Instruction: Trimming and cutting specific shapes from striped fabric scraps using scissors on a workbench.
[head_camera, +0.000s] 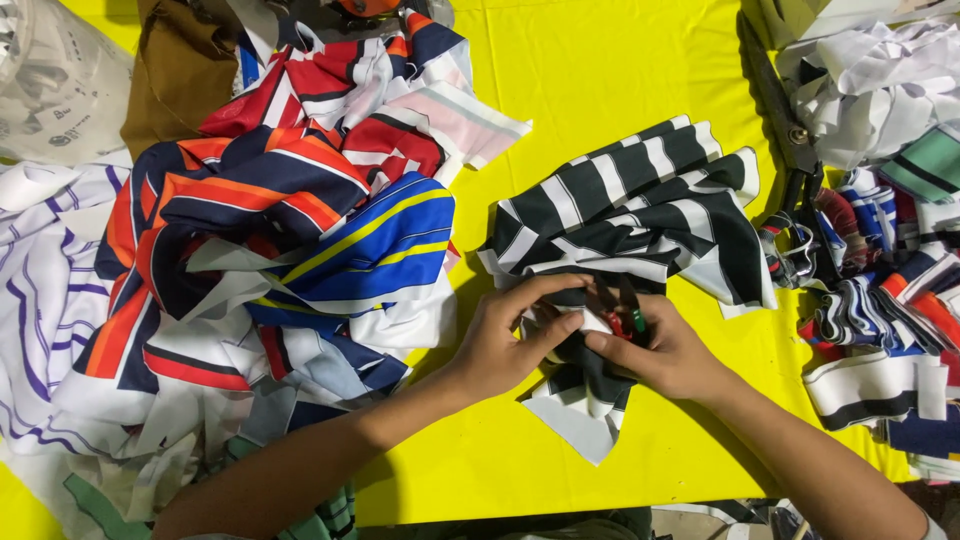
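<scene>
**Both hands pinching the striped cloth at its near end**

I see my left hand (505, 340) and right hand (660, 350) meeting over the black-and-white striped cloth (640, 210), which lies on the yellow table (590, 80) just right of centre. The cloth spreads away from me toward the upper right; its near end runs down between and under my hands, with a white flap sticking out below them toward the table's near edge.

My left thumb and fingers are closed on a fold of the cloth, fingertips pointing right. My right hand is curled toward it from the other side, thumb and fingers pinching the same bunched part. The two hands nearly touch. Between the right fingers I make out a small red and green item (628, 322); I cannot tell what it is.

To the left of my left hand sits a heap of scraps (290, 220) in blue, red, orange and white, close to the striped cloth but apart from it. To the right, well clear of my right hand, lie scissors (790, 140) beside a pile of strips (890, 290).
</scene>
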